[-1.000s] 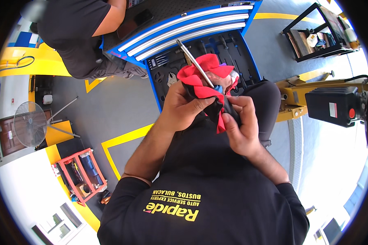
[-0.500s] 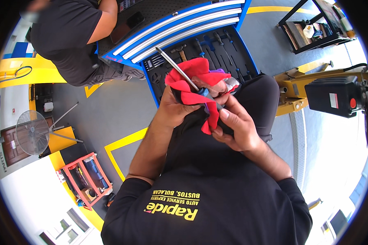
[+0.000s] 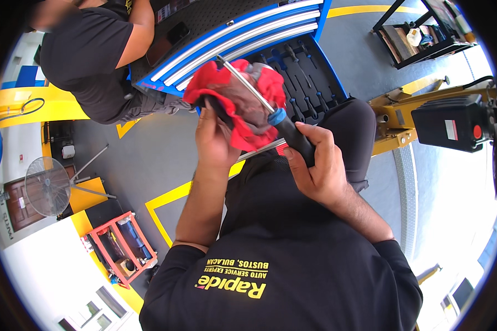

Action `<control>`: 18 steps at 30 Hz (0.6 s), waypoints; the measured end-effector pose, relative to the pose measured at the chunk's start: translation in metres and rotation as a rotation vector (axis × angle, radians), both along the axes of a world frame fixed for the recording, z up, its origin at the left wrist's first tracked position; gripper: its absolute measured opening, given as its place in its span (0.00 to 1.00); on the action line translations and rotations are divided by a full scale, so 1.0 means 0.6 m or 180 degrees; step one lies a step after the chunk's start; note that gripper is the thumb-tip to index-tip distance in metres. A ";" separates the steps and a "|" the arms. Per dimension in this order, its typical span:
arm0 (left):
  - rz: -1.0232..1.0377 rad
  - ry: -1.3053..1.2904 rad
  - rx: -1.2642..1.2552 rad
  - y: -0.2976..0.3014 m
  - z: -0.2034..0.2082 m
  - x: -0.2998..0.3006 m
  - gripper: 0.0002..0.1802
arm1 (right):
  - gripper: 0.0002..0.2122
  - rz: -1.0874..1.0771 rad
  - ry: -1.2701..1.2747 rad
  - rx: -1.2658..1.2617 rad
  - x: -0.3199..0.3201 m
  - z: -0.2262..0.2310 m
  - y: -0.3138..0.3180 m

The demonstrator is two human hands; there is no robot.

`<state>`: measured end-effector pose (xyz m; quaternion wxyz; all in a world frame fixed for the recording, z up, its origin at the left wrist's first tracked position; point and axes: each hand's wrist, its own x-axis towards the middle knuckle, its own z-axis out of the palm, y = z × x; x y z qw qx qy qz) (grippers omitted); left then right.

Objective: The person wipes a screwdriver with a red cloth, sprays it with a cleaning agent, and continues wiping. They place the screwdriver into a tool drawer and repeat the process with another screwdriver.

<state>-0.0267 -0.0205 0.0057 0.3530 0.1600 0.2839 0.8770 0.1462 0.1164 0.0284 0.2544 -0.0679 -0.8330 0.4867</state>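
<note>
My right hand (image 3: 321,168) is closed around the black handle of a screwdriver (image 3: 294,138) with a blue collar. Its long metal shaft points up and to the left, across the front of a crumpled red rag (image 3: 243,124) with a greyish, stained middle. My left hand (image 3: 214,138) grips the rag from the left, its fingers partly hidden by the folds. The cloth lies behind the shaft; whether it touches the metal is unclear. Beyond the hands, an open drawer (image 3: 332,70) of a blue tool cabinet holds several screwdrivers and other hand tools in dark foam.
A person in a dark shirt (image 3: 85,66) stands at the cabinet's left. To the right is a yellow lift arm (image 3: 389,118) with a black box (image 3: 447,122). A red tool cart (image 3: 121,248) and a fan (image 3: 48,186) stand left; a black shelf rack (image 3: 419,38) is far right.
The rag has come away from the screwdriver's handle and moved left with my left hand, spreading open. The blue collar and handle now show, still in my right hand.
</note>
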 end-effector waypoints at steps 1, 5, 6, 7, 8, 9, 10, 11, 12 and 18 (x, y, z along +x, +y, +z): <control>-0.0043 -0.0135 -0.0005 0.007 0.015 0.005 0.35 | 0.22 -0.0022 -0.0045 -0.0028 0.000 0.000 0.003; -0.0613 -0.0218 0.0409 0.014 0.040 0.032 0.30 | 0.21 -0.0128 -0.0226 0.0114 -0.006 -0.002 0.005; -0.0665 -0.0177 0.0491 0.011 0.025 0.043 0.27 | 0.20 -0.0131 -0.0351 0.0105 -0.005 -0.001 0.005; -0.0715 -0.0144 0.0567 0.010 0.017 0.050 0.24 | 0.20 -0.0132 -0.0485 0.0089 -0.005 -0.001 0.006; -0.0570 -0.0007 0.0309 0.005 0.014 0.053 0.21 | 0.20 -0.0124 -0.0408 0.0083 -0.005 -0.002 0.007; -0.0425 0.0130 0.0051 0.001 0.014 0.055 0.19 | 0.20 -0.0116 -0.0330 0.0077 -0.004 -0.004 0.007; -0.0274 0.0259 -0.0204 -0.002 0.012 0.056 0.16 | 0.20 -0.0103 -0.0260 0.0074 -0.003 -0.005 0.008; -0.0368 0.0548 -0.0043 -0.010 -0.002 0.044 0.16 | 0.20 -0.0027 -0.0174 -0.0024 -0.001 -0.005 0.008; -0.0461 0.0837 0.0119 -0.021 -0.027 0.023 0.16 | 0.20 0.0050 -0.0087 -0.0122 -0.001 -0.005 0.009; -0.0438 0.0541 -0.0262 -0.047 -0.040 0.016 0.18 | 0.23 -0.0030 0.0138 -0.0201 0.002 -0.013 0.014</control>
